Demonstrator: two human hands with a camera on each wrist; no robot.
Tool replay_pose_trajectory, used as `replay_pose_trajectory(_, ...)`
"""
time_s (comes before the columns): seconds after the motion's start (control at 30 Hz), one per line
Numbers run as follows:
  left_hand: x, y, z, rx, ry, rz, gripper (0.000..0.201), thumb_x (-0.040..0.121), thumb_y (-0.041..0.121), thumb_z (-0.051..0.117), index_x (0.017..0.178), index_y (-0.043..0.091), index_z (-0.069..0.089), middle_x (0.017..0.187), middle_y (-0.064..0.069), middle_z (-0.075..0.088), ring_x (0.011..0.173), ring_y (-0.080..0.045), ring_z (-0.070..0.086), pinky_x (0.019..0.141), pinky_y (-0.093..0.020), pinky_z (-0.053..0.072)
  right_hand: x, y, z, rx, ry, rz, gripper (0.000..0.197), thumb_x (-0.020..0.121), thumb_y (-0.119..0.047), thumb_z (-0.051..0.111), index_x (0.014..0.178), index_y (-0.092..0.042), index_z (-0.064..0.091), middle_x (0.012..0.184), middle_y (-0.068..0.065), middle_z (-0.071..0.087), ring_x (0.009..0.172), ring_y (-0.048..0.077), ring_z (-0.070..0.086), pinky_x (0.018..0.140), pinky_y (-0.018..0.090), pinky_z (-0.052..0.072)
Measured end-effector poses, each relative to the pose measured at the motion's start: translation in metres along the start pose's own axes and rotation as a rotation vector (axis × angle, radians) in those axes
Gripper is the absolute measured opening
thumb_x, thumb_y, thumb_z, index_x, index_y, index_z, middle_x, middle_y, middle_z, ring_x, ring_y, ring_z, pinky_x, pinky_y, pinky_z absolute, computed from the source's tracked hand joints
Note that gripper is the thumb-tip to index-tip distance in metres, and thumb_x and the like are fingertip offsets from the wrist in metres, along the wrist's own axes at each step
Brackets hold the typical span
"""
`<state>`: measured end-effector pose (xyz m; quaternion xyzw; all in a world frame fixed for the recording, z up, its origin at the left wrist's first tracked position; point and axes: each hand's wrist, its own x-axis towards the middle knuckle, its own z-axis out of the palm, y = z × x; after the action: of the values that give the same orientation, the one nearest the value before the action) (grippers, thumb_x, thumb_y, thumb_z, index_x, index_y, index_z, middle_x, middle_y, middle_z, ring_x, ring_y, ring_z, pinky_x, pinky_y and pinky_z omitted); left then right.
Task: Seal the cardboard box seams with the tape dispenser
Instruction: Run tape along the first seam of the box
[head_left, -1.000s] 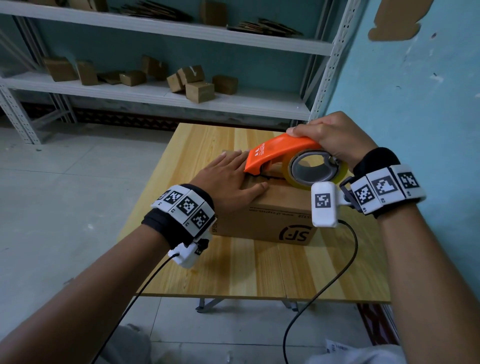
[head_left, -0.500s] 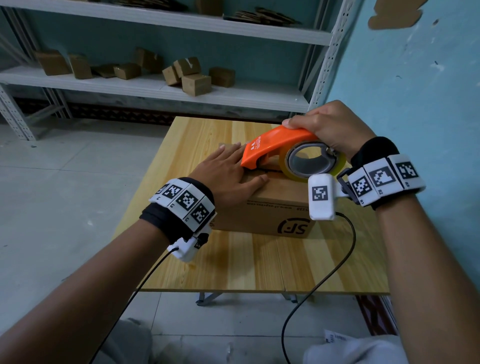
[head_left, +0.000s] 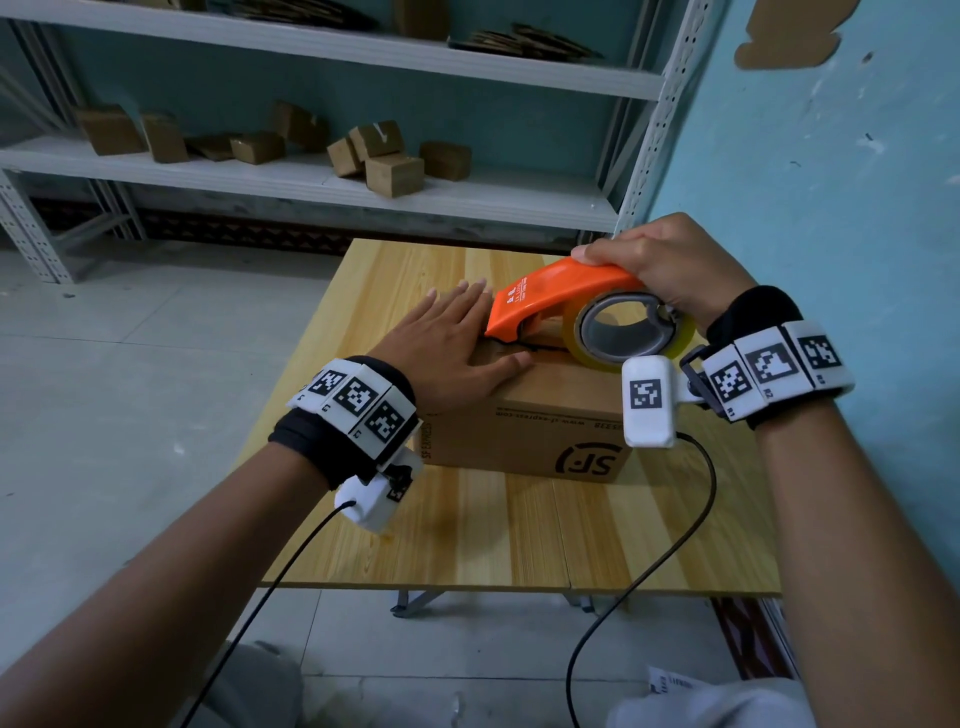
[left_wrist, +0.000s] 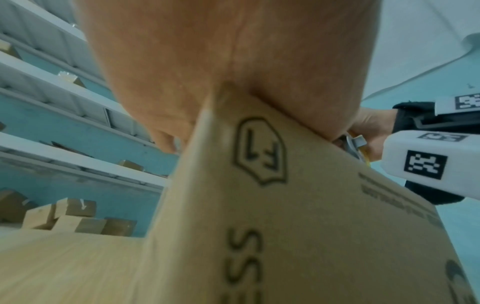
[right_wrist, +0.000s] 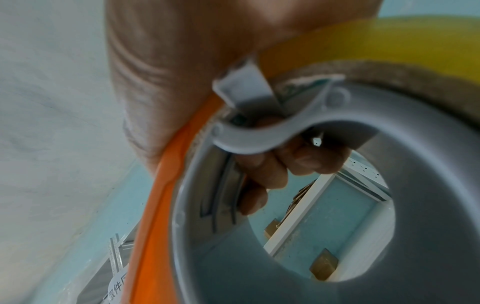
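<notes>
- While the wooden table (head_left: 467, 530) carries everything, the cardboard box (head_left: 550, 415) stands on it toward the right side, with its long axis running left to right in the head view and its printed "SF" face turned to the person.
- On top of this box both hands meet: the left hand (head_left: 447, 343) lies flat on the left part of the lid, and the right hand (head_left: 660, 260) is above the right part, so the right hand is the one nearer to the tool and to the seam.
- The tape dispenser (head_left: 566, 296) is held in the right hand, low over the lid; its orange nose points to the left, toward the left fingertips, and its yellowish tape roll (head_left: 631, 327) sits at the right end close to the lid.
- The relation that matters, as I judge it, is that the nose stands just beside the left fingers (head_left: 467, 299), so the dispenser can travel only to the right, away from the pressing hand.
- The left fingers are straight and a little spread, pressing the flap down; the left wrist view shows the palm (left_wrist: 207, 61) resting over the box's upper corner.
- The right fingers (right_wrist: 262, 170) are curled round the orange handle, and their tips show through the grey hub of the roll.
- A dark line under the nose is possibly the open seam or the blade's shadow; the view is too poor to tell, and I cannot see whether tape already sticks to the lid.
</notes>
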<state>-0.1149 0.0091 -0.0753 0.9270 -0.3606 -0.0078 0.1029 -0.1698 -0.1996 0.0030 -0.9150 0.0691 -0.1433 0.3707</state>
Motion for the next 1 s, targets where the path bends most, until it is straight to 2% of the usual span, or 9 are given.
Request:
replay_pose_trajectory(0.07, -0.003, -0.002, -0.001, -0.003, -0.013, -0.015, 0.083, 0.089, 0.071, 0.022, 0.153, 0.025, -0.005, 0.161, 0.000, -0.006, 0.147, -0.013, -0.008, 0.119, -0.035, -0.005, -0.001, 0.000, 0.000, 0.004, 0.001, -0.007, 0.059, 0.082, -0.049, 0.070, 0.088, 0.009, 0.069, 0.076, 0.025, 0.063, 0.068, 0.024, 0.057, 0.074, 0.032, 0.045)
replay_pose_trajectory(0.23, -0.006, -0.002, 0.002, -0.065, -0.009, -0.023, 0.080, 0.088, 0.073, 0.020, 0.152, 0.031, -0.004, 0.161, 0.003, -0.005, 0.147, -0.011, -0.009, 0.116, -0.034, 0.000, -0.001, -0.001, 0.000, 0.005, -0.003, -0.002, 0.059, 0.083, -0.048, 0.070, 0.085, 0.011, 0.067, 0.070, 0.016, 0.058, 0.066, 0.023, 0.055, 0.072, 0.032, 0.044)
replay_pose_trajectory(0.4, -0.005, -0.009, -0.002, -0.180, -0.066, -0.010, 0.083, 0.085, 0.072, 0.034, 0.152, 0.035, 0.000, 0.161, 0.005, -0.007, 0.146, -0.012, -0.009, 0.119, -0.043, 0.005, -0.001, 0.000, 0.000, 0.008, -0.004, -0.004, 0.054, 0.085, -0.046, 0.069, 0.087, 0.008, 0.070, 0.070, 0.013, 0.062, 0.066, 0.021, 0.058, 0.074, 0.031, 0.046)
replay_pose_trajectory(0.5, -0.010, -0.020, -0.011, -0.362, -0.069, -0.014, 0.078, 0.090, 0.056, 0.049, 0.152, 0.032, 0.010, 0.160, 0.011, -0.005, 0.147, -0.011, -0.001, 0.117, -0.042, 0.014, -0.003, 0.000, 0.000, 0.015, 0.002, 0.004, 0.053, 0.085, -0.046, 0.069, 0.088, 0.007, 0.071, 0.068, 0.011, 0.063, 0.065, 0.019, 0.059, 0.073, 0.030, 0.045)
replay_pose_trajectory(0.57, -0.011, -0.030, -0.014, -0.576, -0.025, -0.047, 0.067, 0.095, 0.042, 0.048, 0.152, 0.031, 0.014, 0.160, 0.012, 0.001, 0.146, -0.010, 0.007, 0.116, -0.038, 0.016, -0.003, 0.000, 0.000, 0.005, 0.000, 0.000, 0.053, 0.085, -0.047, 0.069, 0.089, 0.006, 0.071, 0.071, 0.014, 0.064, 0.066, 0.020, 0.060, 0.075, 0.030, 0.047)
replay_pose_trajectory(0.7, -0.010, -0.038, -0.010, -1.054, 0.086, -0.182, 0.065, 0.092, 0.035, 0.041, 0.152, 0.023, 0.018, 0.159, 0.002, 0.014, 0.145, -0.015, 0.015, 0.116, -0.035, 0.018, -0.003, -0.001, 0.000, 0.011, 0.003, -0.010, 0.054, 0.084, -0.047, 0.069, 0.093, 0.006, 0.071, 0.085, 0.027, 0.067, 0.070, 0.024, 0.061, 0.076, 0.031, 0.047)
replay_pose_trajectory(0.83, -0.007, -0.024, 0.002, -1.189, 0.043, -0.309, 0.061, 0.100, 0.040, 0.036, 0.153, 0.022, 0.012, 0.159, -0.003, 0.017, 0.143, -0.023, 0.024, 0.116, -0.037, 0.023, -0.002, -0.001, 0.000, 0.014, -0.004, -0.002, 0.055, 0.084, -0.049, 0.069, 0.093, 0.006, 0.072, 0.086, 0.028, 0.067, 0.069, 0.024, 0.061, 0.076, 0.032, 0.047)
replay_pose_trajectory(0.93, -0.003, -0.012, 0.006, -1.205, 0.023, -0.370, 0.064, 0.099, 0.041, 0.041, 0.152, 0.023, 0.010, 0.148, -0.009, 0.036, 0.117, -0.026, 0.053, 0.098, -0.037, 0.046, -0.003, -0.001, 0.000, 0.004, -0.004, -0.003, 0.055, 0.085, -0.049, 0.068, 0.092, 0.006, 0.071, 0.084, 0.026, 0.067, 0.069, 0.023, 0.061, 0.075, 0.030, 0.047)
replay_pose_trajectory(1.0, -0.001, -0.013, 0.006, -1.190, 0.015, -0.375, 0.070, 0.097, 0.040, 0.047, 0.152, 0.026, 0.007, 0.137, -0.008, 0.043, 0.102, -0.024, 0.061, 0.082, -0.033, 0.053, -0.003, -0.001, 0.000, 0.008, 0.001, -0.004, 0.055, 0.085, -0.049, 0.068, 0.091, 0.006, 0.071, 0.082, 0.025, 0.067, 0.069, 0.023, 0.061, 0.075, 0.030, 0.047)
